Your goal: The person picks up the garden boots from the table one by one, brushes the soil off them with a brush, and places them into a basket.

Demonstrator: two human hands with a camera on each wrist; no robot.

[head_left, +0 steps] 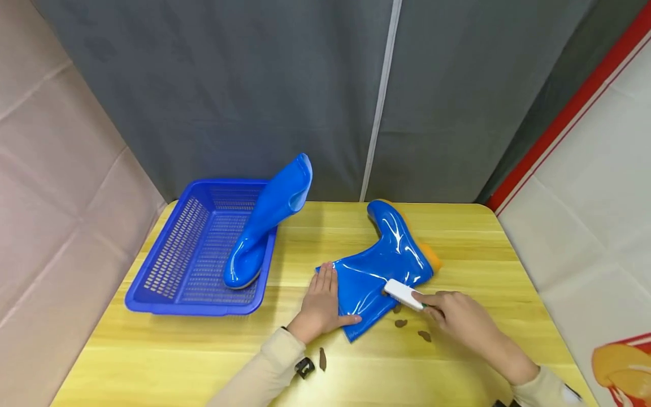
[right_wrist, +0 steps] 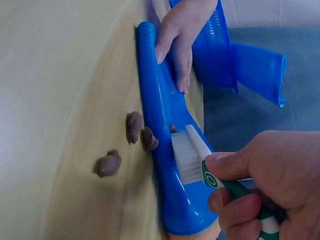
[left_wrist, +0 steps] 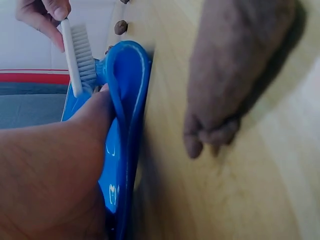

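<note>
A shiny blue rain boot [head_left: 391, 249] with an orange sole lies on its side on the table. My left hand [head_left: 321, 302] presses flat on its shaft near the opening, thumb spread to the side. In my right hand [head_left: 465, 319] is a white scrub brush [head_left: 403, 294] with a green-and-white handle [right_wrist: 240, 192], its bristles against the boot's shaft. A small brown lump [right_wrist: 173, 129] sits on the boot beside the bristles. More brown lumps [right_wrist: 109, 163] lie on the table along the boot's near side. The left wrist view shows one brown piece [left_wrist: 230, 65] up close.
A blue plastic basket [head_left: 137, 288] stands at the left of the wooden table [head_left: 458, 362]. A second blue boot [head_left: 277, 198] leans in it, its shaft rising over the right rim. A grey curtain [head_left: 229, 85] hangs behind the table's far edge.
</note>
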